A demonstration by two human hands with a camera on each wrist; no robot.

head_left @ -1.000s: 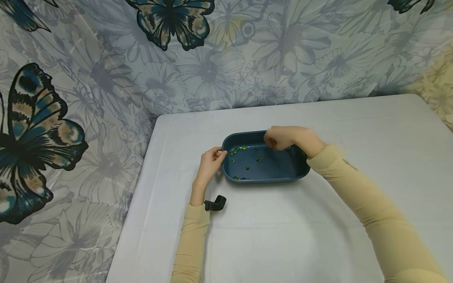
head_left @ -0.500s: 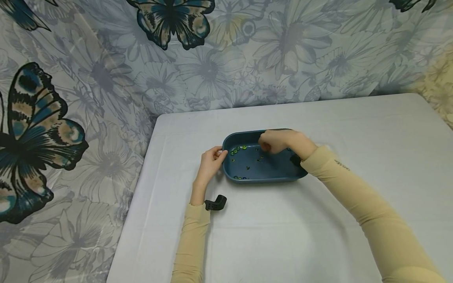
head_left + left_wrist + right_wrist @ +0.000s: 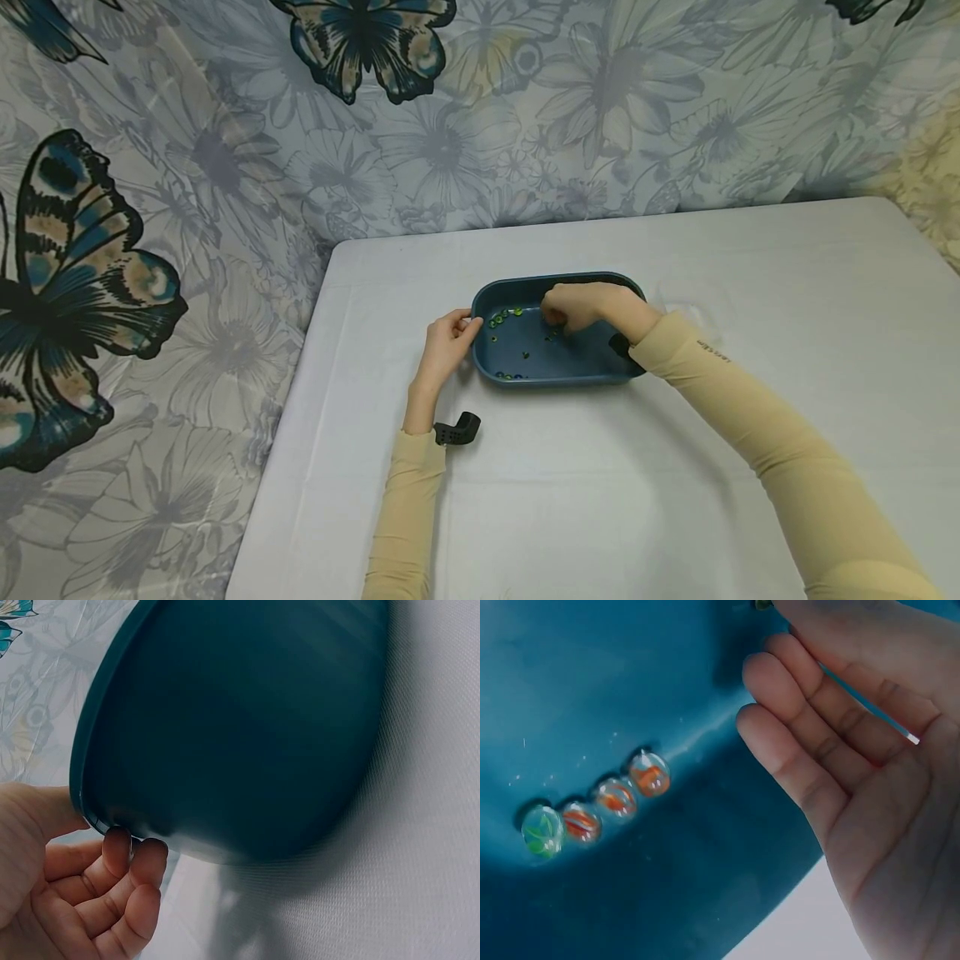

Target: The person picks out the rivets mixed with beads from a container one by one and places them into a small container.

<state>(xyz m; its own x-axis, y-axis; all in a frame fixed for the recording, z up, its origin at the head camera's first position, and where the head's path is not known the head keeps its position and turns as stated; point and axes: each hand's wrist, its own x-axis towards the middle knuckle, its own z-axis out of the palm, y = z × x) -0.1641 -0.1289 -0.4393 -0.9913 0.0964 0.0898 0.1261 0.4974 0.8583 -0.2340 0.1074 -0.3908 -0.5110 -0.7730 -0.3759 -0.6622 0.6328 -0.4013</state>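
Note:
A dark blue oblong tub (image 3: 585, 377) with rounded corners holds several glass marbles. My left hand (image 3: 444, 350) grips its left end; in the left wrist view the thumb lies at the rim and curled fingers (image 3: 112, 889) press the outer wall. Inside the tub, my right hand (image 3: 581, 307) reaches down from the far right with bent fingers. A small greenish marble (image 3: 763, 604) shows right at its thumb tip, cut by the frame edge; I cannot tell whether it is pinched. In that view a green marble (image 3: 542, 832) and orange-swirled marbles (image 3: 616, 799) form a row.
More marbles (image 3: 498, 318) lie along the tub's left end and near its front wall. The tub stands on a white-covered table (image 3: 555, 500), with a flowered, butterfly-patterned wall (image 3: 442, 150) behind and to the left. A black wrist device (image 3: 457, 428) sits on my left wrist.
My right hand has moved left and slightly nearer inside the tub, now covering a small marble that showed beside it before. The left hand keeps its grip on the tub.

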